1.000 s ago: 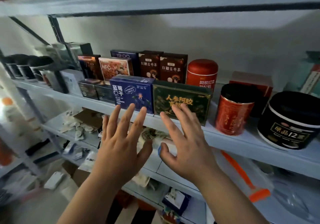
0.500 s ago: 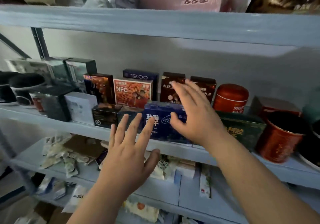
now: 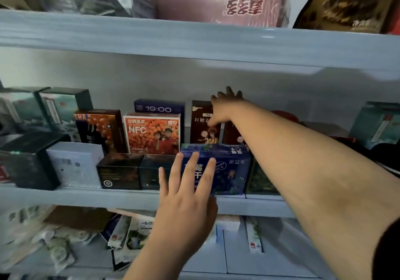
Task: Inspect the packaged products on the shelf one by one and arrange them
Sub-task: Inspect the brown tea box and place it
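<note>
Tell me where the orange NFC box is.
Head view, middle shelf, back row: the NFC box stands in front of the 19:00 box, left of the right hand.

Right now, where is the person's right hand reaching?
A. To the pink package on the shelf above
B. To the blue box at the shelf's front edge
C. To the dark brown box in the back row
C: the right hand stretches to the back row, onto the top of the dark brown box.
</note>
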The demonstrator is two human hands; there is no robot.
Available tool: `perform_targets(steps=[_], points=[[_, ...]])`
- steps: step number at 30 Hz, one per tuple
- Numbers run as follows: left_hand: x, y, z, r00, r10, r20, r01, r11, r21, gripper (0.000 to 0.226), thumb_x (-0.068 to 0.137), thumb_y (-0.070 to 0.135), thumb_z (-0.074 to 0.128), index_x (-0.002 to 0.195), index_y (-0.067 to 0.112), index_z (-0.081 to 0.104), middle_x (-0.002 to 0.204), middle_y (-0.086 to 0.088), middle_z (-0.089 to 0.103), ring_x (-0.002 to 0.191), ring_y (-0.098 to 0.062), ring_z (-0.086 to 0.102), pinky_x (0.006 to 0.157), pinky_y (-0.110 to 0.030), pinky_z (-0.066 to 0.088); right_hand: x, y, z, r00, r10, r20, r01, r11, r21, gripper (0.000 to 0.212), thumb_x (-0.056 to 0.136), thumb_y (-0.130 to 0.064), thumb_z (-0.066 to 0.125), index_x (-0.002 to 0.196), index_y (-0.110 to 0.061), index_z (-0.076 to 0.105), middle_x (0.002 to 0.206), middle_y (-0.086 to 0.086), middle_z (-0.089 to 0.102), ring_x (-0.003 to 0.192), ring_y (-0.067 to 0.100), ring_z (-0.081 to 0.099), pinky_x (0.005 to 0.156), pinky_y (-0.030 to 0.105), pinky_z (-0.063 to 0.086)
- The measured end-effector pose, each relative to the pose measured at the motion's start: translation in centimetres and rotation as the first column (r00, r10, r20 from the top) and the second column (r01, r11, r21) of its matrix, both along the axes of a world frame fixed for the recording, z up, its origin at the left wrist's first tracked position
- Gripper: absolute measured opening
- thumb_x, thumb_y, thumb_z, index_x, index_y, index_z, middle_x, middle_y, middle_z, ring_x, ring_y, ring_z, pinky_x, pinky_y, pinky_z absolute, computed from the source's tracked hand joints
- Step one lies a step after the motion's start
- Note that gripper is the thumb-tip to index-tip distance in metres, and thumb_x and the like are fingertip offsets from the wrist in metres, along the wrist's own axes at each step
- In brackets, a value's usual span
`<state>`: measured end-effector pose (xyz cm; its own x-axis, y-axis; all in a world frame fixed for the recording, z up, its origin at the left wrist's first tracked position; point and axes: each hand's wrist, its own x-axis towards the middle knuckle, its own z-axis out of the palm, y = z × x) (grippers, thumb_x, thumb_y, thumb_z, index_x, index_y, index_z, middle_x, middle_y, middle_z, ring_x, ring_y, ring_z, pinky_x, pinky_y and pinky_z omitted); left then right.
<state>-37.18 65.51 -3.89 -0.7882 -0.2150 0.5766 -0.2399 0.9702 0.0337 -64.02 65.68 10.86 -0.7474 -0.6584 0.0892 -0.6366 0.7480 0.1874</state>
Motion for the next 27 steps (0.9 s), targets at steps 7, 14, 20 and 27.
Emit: perform_targets(steps=[7,14,20,27], points=[[0.0,-0.3,-0.6,1.0,0.006,-0.014,-0.006,1.0,-0.009,0.069,0.088,0.036,0.041,0.156,0.022,0.034,0.156,-0.013,0.042,0.146,-0.044,0.034,0.11,-0.071,0.031,1.1,-1.1,0.1,0.995,0.091,0.036,-0.089,0.994,-0.063,0.099,0.078,-0.037,0.085,0.153,-0.014,0.026,0.134,0.016,0.057,0.108,0.03,0.058,0.074,0.035,0.049],[-0.8,-1.3,-0.2,0.999,0.041,0.028,-0.04,0.999,-0.034,0.077,0.082,0.033,0.058,0.155,0.023,0.036,0.156,-0.015,0.042,0.145,-0.046,0.036,0.109,-0.071,0.028,2.8,1.0,0.2,0.974,0.217,-0.061,-0.219,0.975,-0.033,0.086,0.074,-0.037,0.088,0.143,-0.013,0.042,0.139,0.011,0.04,0.098,0.024,0.056,0.063,0.029,0.043],[-1.4,-2.0,-0.3,0.996,0.063,0.061,-0.06,0.997,-0.041,0.085,0.08,0.029,0.072,0.155,0.024,0.034,0.157,-0.015,0.041,0.145,-0.048,0.035,0.107,-0.073,0.029,5.4,3.0,0.8,0.939,0.296,-0.178,-0.321,0.938,-0.131,0.081,0.072,-0.034,0.088,0.138,-0.013,0.047,0.135,0.009,0.039,0.107,0.022,0.051,0.071,0.032,0.048],[-1.3,-1.6,-0.4,0.995,0.064,0.07,-0.064,0.998,-0.003,0.087,0.081,0.028,0.071,0.157,0.024,0.031,0.16,-0.015,0.036,0.147,-0.047,0.032,0.108,-0.073,0.03,9.1,8.3,0.6,0.839,0.331,-0.432,-0.472,0.838,-0.274,0.087,0.075,-0.03,0.088,0.147,-0.013,0.042,0.141,0.013,0.043,0.129,0.031,0.042,0.087,0.048,0.057]])
